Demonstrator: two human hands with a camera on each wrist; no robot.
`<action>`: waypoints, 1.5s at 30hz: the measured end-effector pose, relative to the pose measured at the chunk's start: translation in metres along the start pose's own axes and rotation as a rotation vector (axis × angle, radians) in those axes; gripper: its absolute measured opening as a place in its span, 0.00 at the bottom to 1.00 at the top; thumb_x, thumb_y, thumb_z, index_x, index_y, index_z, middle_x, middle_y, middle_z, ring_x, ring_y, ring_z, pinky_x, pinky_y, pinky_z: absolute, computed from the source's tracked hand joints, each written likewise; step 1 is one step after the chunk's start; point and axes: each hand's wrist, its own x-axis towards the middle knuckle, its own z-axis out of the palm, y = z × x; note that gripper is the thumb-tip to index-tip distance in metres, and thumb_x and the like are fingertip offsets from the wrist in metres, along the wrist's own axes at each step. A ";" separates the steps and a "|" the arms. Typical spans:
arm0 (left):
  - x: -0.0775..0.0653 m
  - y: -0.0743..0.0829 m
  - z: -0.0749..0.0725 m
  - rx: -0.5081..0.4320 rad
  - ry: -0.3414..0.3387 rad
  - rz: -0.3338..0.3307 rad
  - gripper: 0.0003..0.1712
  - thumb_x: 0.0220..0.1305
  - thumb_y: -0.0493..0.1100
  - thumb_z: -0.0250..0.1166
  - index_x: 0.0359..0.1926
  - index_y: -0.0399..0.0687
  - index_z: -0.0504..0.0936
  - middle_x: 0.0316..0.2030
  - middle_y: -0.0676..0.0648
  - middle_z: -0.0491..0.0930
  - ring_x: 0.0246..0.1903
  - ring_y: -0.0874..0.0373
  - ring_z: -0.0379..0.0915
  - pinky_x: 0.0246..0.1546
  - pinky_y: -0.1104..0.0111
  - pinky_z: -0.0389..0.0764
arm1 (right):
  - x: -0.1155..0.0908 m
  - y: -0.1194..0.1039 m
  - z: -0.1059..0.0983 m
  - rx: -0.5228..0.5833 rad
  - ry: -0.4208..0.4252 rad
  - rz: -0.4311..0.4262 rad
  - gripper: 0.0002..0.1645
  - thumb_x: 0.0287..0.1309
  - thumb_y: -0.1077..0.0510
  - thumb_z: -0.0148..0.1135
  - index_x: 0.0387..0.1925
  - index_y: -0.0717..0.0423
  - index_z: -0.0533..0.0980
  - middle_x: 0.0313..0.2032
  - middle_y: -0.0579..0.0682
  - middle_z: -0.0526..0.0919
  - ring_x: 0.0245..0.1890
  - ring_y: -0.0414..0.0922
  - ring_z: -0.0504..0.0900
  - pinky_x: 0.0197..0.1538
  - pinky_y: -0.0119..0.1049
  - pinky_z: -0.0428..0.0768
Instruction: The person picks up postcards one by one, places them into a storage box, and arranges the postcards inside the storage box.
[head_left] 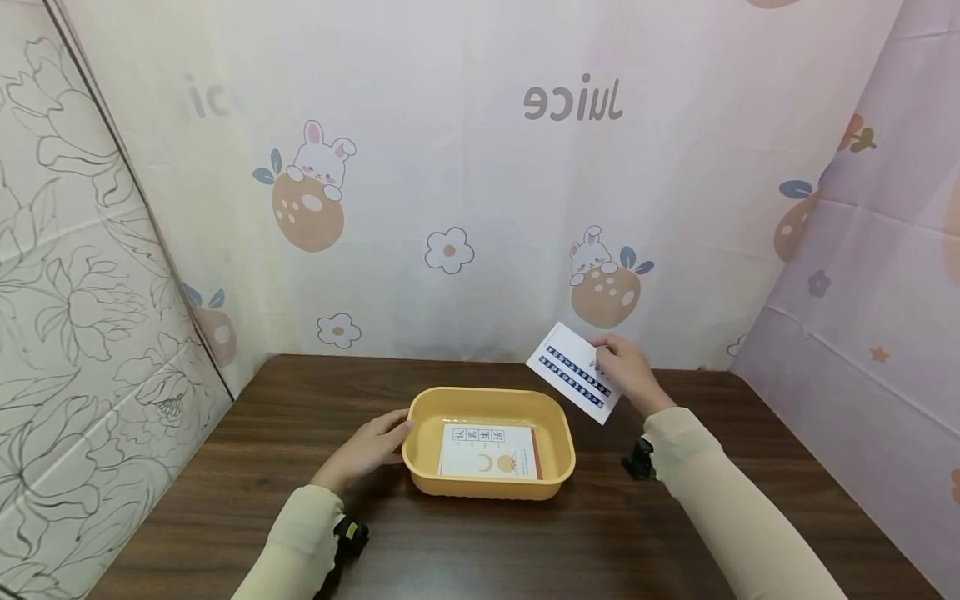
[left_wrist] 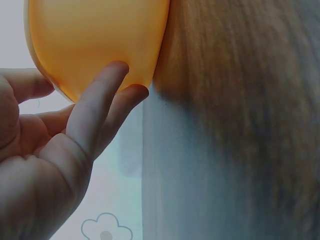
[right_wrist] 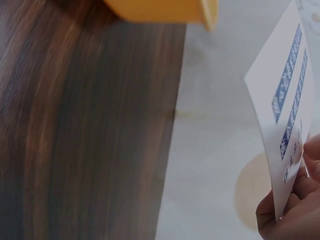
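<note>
A yellow plastic tray (head_left: 491, 487) with rounded corners sits on the table, and in it lies a white card (head_left: 480, 462) printed with characters and an orange circle. At the tray's left end, my left hand (head_left: 367, 450) holds the rim. Fingers (left_wrist: 97, 107) press on the outer wall in the left wrist view, while another digit reaches over the rim. Right of the tray, my right hand (head_left: 630, 371) pinches a second white card (head_left: 558, 387) by its edge, tilted in the air. Two dark blue bands of characters run across that card (right_wrist: 280, 85) in the right wrist view.
The dark brown wooden table (head_left: 480, 550) ends at the back against a hanging curtain (head_left: 465, 167) with rabbits and fruit. Patterned cloths also hang at the left and right sides. A small black wrist device (head_left: 639, 460) is on the right wrist, another (head_left: 351, 536) on the left.
</note>
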 end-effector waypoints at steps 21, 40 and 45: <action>-0.002 0.002 0.000 0.005 -0.001 -0.002 0.30 0.81 0.45 0.49 0.72 0.29 0.60 0.66 0.27 0.66 0.60 0.37 0.71 0.49 0.54 0.84 | -0.016 -0.051 0.035 -0.100 -0.176 -0.162 0.20 0.71 0.59 0.46 0.57 0.60 0.77 0.41 0.58 0.82 0.33 0.49 0.84 0.34 0.38 0.86; 0.003 -0.003 -0.001 0.020 -0.009 0.002 0.29 0.81 0.45 0.49 0.73 0.31 0.61 0.66 0.28 0.66 0.60 0.38 0.71 0.49 0.55 0.84 | -0.021 -0.077 0.065 -0.187 -0.373 -0.253 0.17 0.69 0.62 0.49 0.51 0.57 0.80 0.40 0.49 0.84 0.38 0.45 0.80 0.43 0.39 0.82; 0.001 -0.001 -0.001 0.005 -0.018 0.008 0.30 0.81 0.45 0.49 0.73 0.29 0.59 0.66 0.27 0.65 0.60 0.37 0.71 0.49 0.54 0.84 | -0.022 -0.080 0.070 -0.229 -0.455 -0.252 0.16 0.68 0.63 0.50 0.51 0.56 0.80 0.40 0.48 0.83 0.38 0.45 0.80 0.44 0.40 0.82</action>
